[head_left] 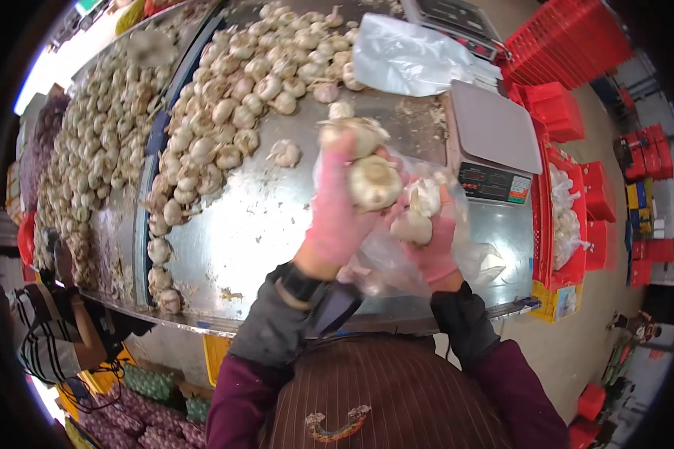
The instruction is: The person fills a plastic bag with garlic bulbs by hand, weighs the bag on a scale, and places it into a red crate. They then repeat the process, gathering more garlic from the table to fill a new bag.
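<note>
Pink gloves cover both of my hands over the steel table. My left hand (329,217) is closed around garlic bulbs (375,184), with one facing up and another above it near the fingertips. My right hand (436,247) is closed too, with a pale garlic bulb (412,227) and a whiter one at its fingers. Beneath and between the hands hangs a clear plastic bag (388,260); how the fingers meet its edge is hidden. A loose garlic bulb (284,153) lies on the metal left of my hands.
A big garlic heap (240,97) covers the table's far left, beside a divider and another heap (101,142). A digital scale (496,127) stands right, with plastic bags (408,56) behind it. A red crate (565,217) holds bagged garlic. Another person (60,329) is at left.
</note>
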Action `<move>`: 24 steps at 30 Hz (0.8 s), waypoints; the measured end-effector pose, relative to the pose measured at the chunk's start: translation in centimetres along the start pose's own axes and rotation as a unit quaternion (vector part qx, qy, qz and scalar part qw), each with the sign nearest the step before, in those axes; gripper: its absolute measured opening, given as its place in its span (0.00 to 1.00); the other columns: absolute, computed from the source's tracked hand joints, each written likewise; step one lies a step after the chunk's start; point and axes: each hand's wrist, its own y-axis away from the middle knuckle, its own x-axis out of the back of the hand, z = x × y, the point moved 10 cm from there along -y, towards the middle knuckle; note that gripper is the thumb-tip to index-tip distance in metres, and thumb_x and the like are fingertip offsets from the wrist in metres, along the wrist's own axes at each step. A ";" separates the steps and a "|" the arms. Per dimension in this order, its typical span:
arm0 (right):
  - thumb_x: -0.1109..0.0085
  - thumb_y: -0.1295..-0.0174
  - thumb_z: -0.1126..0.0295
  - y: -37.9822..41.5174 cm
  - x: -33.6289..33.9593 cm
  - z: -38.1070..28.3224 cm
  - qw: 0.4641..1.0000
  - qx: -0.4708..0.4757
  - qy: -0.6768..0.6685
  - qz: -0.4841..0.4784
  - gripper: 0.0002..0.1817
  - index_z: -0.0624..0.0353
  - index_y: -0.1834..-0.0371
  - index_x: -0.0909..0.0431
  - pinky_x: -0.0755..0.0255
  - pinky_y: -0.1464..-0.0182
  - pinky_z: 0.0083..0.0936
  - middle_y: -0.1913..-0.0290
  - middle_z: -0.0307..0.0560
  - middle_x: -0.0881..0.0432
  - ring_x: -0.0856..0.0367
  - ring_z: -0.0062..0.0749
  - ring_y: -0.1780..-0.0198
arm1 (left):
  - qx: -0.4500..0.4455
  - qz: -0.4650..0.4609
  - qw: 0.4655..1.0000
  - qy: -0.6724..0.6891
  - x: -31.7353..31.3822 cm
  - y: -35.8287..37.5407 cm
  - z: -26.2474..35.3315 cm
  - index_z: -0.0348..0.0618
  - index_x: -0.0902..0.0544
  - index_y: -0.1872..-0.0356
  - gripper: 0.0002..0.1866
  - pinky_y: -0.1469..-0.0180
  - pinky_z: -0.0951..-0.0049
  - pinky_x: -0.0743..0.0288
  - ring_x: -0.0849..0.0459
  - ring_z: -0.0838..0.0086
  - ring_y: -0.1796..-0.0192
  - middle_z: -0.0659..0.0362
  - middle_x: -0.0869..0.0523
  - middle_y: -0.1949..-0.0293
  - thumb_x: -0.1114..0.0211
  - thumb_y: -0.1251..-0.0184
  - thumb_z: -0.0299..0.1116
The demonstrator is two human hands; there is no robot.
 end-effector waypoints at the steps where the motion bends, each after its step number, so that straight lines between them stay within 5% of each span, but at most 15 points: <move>1: 0.45 0.36 0.51 0.1 0.2 -3.4 0.990 0.098 0.094 -0.038 0.25 0.60 0.46 0.27 0.23 0.56 0.27 0.49 0.50 0.22 0.20 0.33 0.56 | 0.066 0.003 0.998 0.022 -0.2 -1.5 -3.8 0.46 0.27 0.50 0.20 0.56 0.69 0.20 0.19 0.71 0.59 0.62 0.23 0.63 0.35 0.36 0.45; 2: 0.45 0.36 0.51 0.2 1.0 -4.4 0.989 0.112 0.089 -0.043 0.25 0.60 0.46 0.27 0.23 0.56 0.27 0.49 0.50 0.22 0.20 0.33 0.56 | 0.003 0.031 0.988 -0.151 0.4 -2.4 -4.9 0.46 0.27 0.49 0.22 0.57 0.68 0.21 0.19 0.68 0.62 0.61 0.23 0.64 0.32 0.40 0.44; 3: 0.43 0.36 0.53 1.3 1.6 -8.1 0.901 0.259 0.345 0.044 0.24 0.60 0.46 0.26 0.24 0.57 0.25 0.50 0.49 0.22 0.20 0.33 0.58 | -0.066 0.058 0.945 -0.315 0.6 -2.9 -5.6 0.45 0.28 0.49 0.25 0.59 0.67 0.22 0.18 0.65 0.64 0.60 0.22 0.65 0.30 0.44 0.43; 4: 0.41 0.37 0.55 3.1 0.5 -11.0 0.721 0.379 0.564 0.134 0.23 0.61 0.47 0.26 0.24 0.58 0.23 0.51 0.48 0.21 0.20 0.33 0.59 | -0.082 0.052 0.875 -0.475 1.1 -2.7 -6.7 0.45 0.28 0.46 0.28 0.57 0.66 0.23 0.19 0.61 0.61 0.56 0.22 0.62 0.28 0.48 0.42; 5: 0.38 0.42 0.56 4.2 -1.3 -10.9 0.623 0.372 0.679 0.113 0.25 0.60 0.45 0.26 0.26 0.51 0.30 0.48 0.47 0.23 0.22 0.37 0.52 | -0.098 0.045 0.776 -0.621 1.4 -1.8 -7.1 0.46 0.28 0.44 0.32 0.55 0.65 0.24 0.19 0.56 0.58 0.53 0.21 0.58 0.27 0.52 0.40; 6: 0.38 0.42 0.56 4.9 -0.8 -11.8 0.627 0.378 0.671 0.117 0.25 0.60 0.45 0.26 0.26 0.51 0.30 0.48 0.47 0.23 0.22 0.37 0.52 | -0.098 0.038 0.771 -0.627 0.9 -0.6 -7.3 0.46 0.28 0.44 0.32 0.55 0.65 0.24 0.19 0.56 0.58 0.53 0.21 0.58 0.27 0.52 0.40; 8: 0.36 0.48 0.58 3.5 0.1 -7.4 0.328 0.172 0.929 -0.003 0.28 0.59 0.45 0.26 0.32 0.40 0.37 0.40 0.46 0.28 0.29 0.42 0.40 | -0.056 -0.032 0.556 -0.829 -1.0 1.8 -8.7 0.46 0.28 0.41 0.37 0.46 0.56 0.29 0.26 0.47 0.44 0.46 0.26 0.44 0.26 0.58 0.41; 10: 0.35 0.53 0.58 3.8 0.9 -6.9 0.314 0.115 0.942 -0.028 0.31 0.58 0.44 0.26 0.41 0.33 0.41 0.37 0.45 0.33 0.36 0.43 0.34 | -0.011 -0.056 0.507 -0.860 -1.3 2.1 -9.3 0.47 0.31 0.38 0.42 0.42 0.53 0.32 0.31 0.46 0.38 0.45 0.30 0.39 0.25 0.59 0.43; 13: 0.34 0.54 0.59 6.6 -3.5 -7.7 0.258 0.275 0.921 -0.098 0.31 0.56 0.44 0.26 0.40 0.34 0.42 0.40 0.47 0.31 0.32 0.43 0.39 | -0.013 -0.080 0.471 -0.878 -0.6 2.4 -8.5 0.48 0.38 0.32 0.50 0.37 0.47 0.38 0.38 0.45 0.32 0.44 0.36 0.34 0.24 0.61 0.49; 15: 0.33 0.54 0.60 9.5 -7.2 -13.3 0.087 0.389 0.908 0.125 0.30 0.58 0.45 0.25 0.39 0.35 0.43 0.40 0.50 0.30 0.31 0.42 0.42 | -0.034 -0.100 0.457 -0.883 0.4 3.2 -6.8 0.47 0.49 0.27 0.61 0.35 0.47 0.42 0.32 0.46 0.35 0.41 0.30 0.38 0.24 0.62 0.59; 18: 0.34 0.50 0.61 6.9 -1.0 -20.6 0.134 0.266 0.927 0.229 0.25 0.58 0.48 0.25 0.35 0.39 0.40 0.42 0.53 0.28 0.29 0.40 0.42 | 0.193 -0.148 0.375 -0.895 5.5 5.9 -5.7 0.45 0.46 0.28 0.61 0.35 0.49 0.42 0.24 0.49 0.42 0.42 0.23 0.44 0.26 0.63 0.64; 20: 0.35 0.46 0.59 3.1 7.3 -20.4 0.683 -0.072 0.718 0.116 0.24 0.60 0.50 0.27 0.31 0.43 0.38 0.52 0.51 0.24 0.24 0.41 0.48 | 0.154 -0.242 0.235 -0.929 4.8 8.4 -4.4 0.49 0.35 0.32 0.48 0.37 0.53 0.39 0.17 0.57 0.52 0.50 0.16 0.55 0.30 0.53 0.61; 21: 0.36 0.43 0.57 3.2 3.6 -20.5 0.791 -0.008 0.610 0.036 0.21 0.62 0.56 0.27 0.28 0.50 0.33 0.63 0.50 0.22 0.21 0.36 0.58 | 0.158 -0.249 0.196 -0.935 5.2 9.2 -3.8 0.51 0.28 0.40 0.35 0.39 0.55 0.38 0.17 0.61 0.53 0.55 0.15 0.58 0.33 0.48 0.54; 22: 0.36 0.43 0.57 2.5 2.6 -19.7 0.795 -0.003 0.606 0.037 0.21 0.62 0.56 0.27 0.28 0.50 0.33 0.63 0.50 0.22 0.21 0.36 0.58 | 0.163 -0.258 0.155 -0.940 5.4 10.0 -3.5 0.53 0.20 0.47 0.22 0.41 0.56 0.37 0.17 0.64 0.55 0.59 0.15 0.62 0.36 0.42 0.48; 24: 0.36 0.43 0.59 5.1 -4.8 -23.3 0.316 0.387 0.838 0.219 0.18 0.64 0.62 0.24 0.29 0.54 0.28 0.70 0.46 0.22 0.24 0.28 0.65 | 0.132 -0.282 0.117 -0.943 4.8 11.4 -3.4 0.53 0.18 0.54 0.15 0.42 0.57 0.36 0.17 0.66 0.56 0.61 0.15 0.66 0.39 0.42 0.41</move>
